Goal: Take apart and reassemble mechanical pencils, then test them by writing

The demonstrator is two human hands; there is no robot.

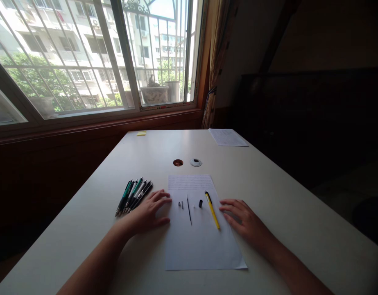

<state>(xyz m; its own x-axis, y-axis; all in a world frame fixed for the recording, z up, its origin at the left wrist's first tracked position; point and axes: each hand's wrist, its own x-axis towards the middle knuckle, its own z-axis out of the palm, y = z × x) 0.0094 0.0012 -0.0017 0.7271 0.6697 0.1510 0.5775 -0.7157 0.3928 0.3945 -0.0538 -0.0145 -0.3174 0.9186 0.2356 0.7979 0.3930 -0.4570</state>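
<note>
My left hand (149, 211) lies flat and open on the table, fingers touching the left edge of a white sheet of paper (201, 241). My right hand (244, 219) rests flat and open at the sheet's right edge, holding nothing. On the sheet lie a yellow pen barrel (212, 209), a thin dark refill (189, 210), a small black cap (200, 203) and two tiny dark parts (180, 203). Several pens (134, 196), green and black, lie bunched just left of my left hand.
The white table (268, 180) has a round cable hole (178, 162) and a loose grommet cover (195, 162) beyond the sheet. Another printed sheet (227, 137) and a yellow sticky note (141, 133) lie at the far edge. A barred window stands behind.
</note>
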